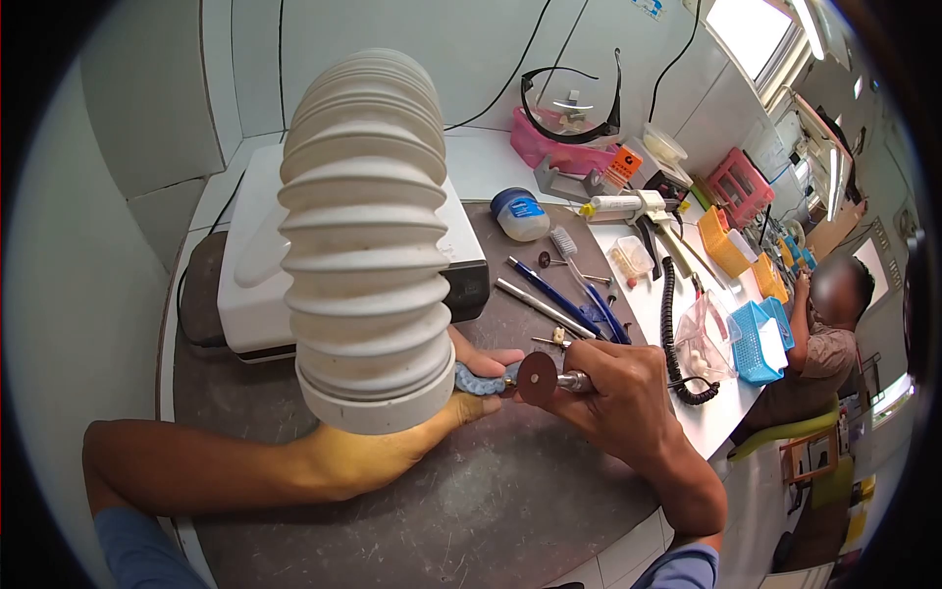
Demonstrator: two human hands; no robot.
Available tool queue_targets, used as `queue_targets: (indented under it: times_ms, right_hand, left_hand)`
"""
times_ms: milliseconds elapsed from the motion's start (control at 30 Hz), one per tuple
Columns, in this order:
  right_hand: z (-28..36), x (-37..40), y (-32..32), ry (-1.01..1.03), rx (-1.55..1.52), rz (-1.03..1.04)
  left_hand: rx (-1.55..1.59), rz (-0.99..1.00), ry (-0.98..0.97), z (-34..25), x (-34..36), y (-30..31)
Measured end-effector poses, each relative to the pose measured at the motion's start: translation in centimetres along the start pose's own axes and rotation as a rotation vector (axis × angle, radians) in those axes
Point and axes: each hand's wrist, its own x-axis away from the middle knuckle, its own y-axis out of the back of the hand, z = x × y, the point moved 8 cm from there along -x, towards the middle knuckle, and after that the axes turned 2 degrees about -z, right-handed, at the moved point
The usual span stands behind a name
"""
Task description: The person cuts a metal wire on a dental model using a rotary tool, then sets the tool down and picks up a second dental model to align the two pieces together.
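Note:
My left hand (392, 447) reaches in under the white ribbed hose, which hides part of it. Its thumb and fingers pinch a light blue dental piece (477, 381). My right hand (618, 398) is wrapped round a metal rotary handpiece (574, 381). A brown-red disc (537, 379) is mounted at the handpiece's tip, right beside the blue piece's right end. Whether the disc touches the piece cannot be made out. Both hands are above the grey worktop mat (471, 510).
The ribbed hose (368, 236) hangs over the bench before a white machine (255, 255). Pens (554, 294), a brush, a blue-lidded jar (520, 214) and a coiled cord (669, 334) lie behind my hands. Blue basket (760, 342) at right; a seated person (824, 339) beyond.

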Motion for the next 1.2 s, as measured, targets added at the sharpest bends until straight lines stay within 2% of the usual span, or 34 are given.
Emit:
queue_targets:
  times_ms: [67,100,167,400,500,600,1100,1200]
  right_hand:
    - [0.1,-0.05,-0.01,0.002,0.013,0.015]
    - [0.11,-0.06,0.03,0.002,0.013,0.015]
    - [0.17,-0.09,0.06,0.009,0.019,0.02]
    - [0.02,-0.07,-0.12,-0.002,0.005,0.027]
    - [0.21,-0.12,-0.05,0.017,0.027,0.036]
    - [0.06,-0.03,-0.2,0.008,0.02,0.041]
    - [0.05,-0.12,0.0,-0.001,0.023,0.041]
    - [0.14,-0.16,0.0,0.006,0.018,0.032]
  left_hand:
    - [0.015,-0.083,-0.145,-0.25,-0.06,0.6]
    - [0.015,-0.083,-0.145,-0.54,-0.01,0.64]
    - [-0.029,0.004,-0.027,-0.45,0.05,0.06]
    - [0.045,-0.004,-0.011,-0.45,0.18,0.05]
    - [-0.041,0.009,-0.054,-0.62,0.17,0.01]
    - [0.058,-0.002,0.002,-0.24,0.22,-0.02]
    - [-0.041,-0.005,-0.05,-0.71,0.2,0.11]
    - [-0.081,-0.021,0.013,-0.55,0.24,0.16]
